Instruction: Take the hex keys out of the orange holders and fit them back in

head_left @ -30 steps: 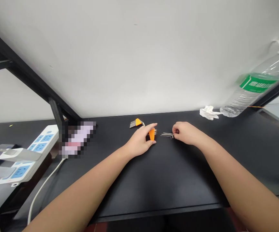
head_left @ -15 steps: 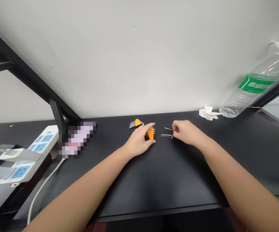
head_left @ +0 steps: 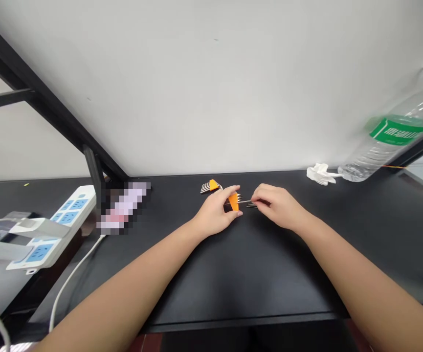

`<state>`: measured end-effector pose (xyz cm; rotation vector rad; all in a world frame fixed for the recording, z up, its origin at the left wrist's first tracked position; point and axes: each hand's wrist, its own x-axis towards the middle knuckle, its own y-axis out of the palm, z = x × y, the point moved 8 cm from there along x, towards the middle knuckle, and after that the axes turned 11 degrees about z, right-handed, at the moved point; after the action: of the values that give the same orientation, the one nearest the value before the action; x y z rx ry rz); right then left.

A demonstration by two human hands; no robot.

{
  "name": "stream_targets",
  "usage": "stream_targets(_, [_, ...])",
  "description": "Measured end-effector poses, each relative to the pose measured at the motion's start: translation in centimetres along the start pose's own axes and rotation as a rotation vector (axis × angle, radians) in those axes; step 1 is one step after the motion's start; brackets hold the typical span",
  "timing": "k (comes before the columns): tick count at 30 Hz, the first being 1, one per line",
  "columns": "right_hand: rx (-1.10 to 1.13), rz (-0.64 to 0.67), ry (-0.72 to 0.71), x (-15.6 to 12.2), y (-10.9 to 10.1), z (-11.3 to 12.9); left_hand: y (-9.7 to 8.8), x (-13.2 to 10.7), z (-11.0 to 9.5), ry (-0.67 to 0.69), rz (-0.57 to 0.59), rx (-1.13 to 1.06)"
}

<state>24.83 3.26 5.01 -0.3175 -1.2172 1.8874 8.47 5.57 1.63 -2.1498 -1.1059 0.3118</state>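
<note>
My left hand (head_left: 216, 215) is closed round an orange hex-key holder (head_left: 233, 201) on the black table (head_left: 240, 264), thumb and fingers pinching its sides. My right hand (head_left: 275, 208) pinches a thin metal hex key (head_left: 247, 201) whose tip reaches the holder's right side. A few loose hex keys (head_left: 252, 206) lie on the table just under my right fingers. Behind my left hand lies a second orange holder (head_left: 210, 186) with several keys fanned out of it.
A clear water bottle (head_left: 390, 137) with a green label leans at the far right, with crumpled white paper (head_left: 320, 173) beside it. White power strips (head_left: 42, 234) and a white cable (head_left: 70, 281) sit at the left, next to a black frame post (head_left: 96, 176).
My right hand lifted one hex key off the small pile and carried it left to the holder in my left hand. The view shifted slightly.
</note>
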Motion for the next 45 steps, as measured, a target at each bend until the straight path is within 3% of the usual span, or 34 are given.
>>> stream_targets(7, [-0.055,0.029,0.016,-0.1,0.0,-0.1,0.2,0.1,0.6,-0.025,0.037,-0.013])
stream_targets(12, [-0.088,0.071,0.006,0.1,0.9,1.3,0.3,0.0,0.0,0.009,0.059,0.078])
stream_targets(18, [0.094,0.109,0.006,0.6,2.5,2.6,0.7,-0.1,-1.1,0.066,0.091,0.144])
stream_targets(22, [0.031,0.094,0.08,0.3,1.8,0.8,0.5,-0.2,-0.8,0.07,0.08,0.159])
stream_targets(27, [-0.181,0.225,0.279,-0.6,0.5,-3.1,0.6,-0.1,-1.2,0.149,0.124,0.128])
stream_targets(30, [-0.189,0.285,0.386,-1.1,0.1,-5.0,0.7,0.0,-1.5,0.21,0.149,0.148])
stream_targets(41, [-0.134,0.353,0.418,-1.0,0.9,-5.3,0.9,0.1,-1.3,0.23,0.167,0.196])
stream_targets(45, [-0.179,0.371,0.566,-1.4,0.6,-5.9,1.1,0.0,-0.7,0.138,0.168,0.222])
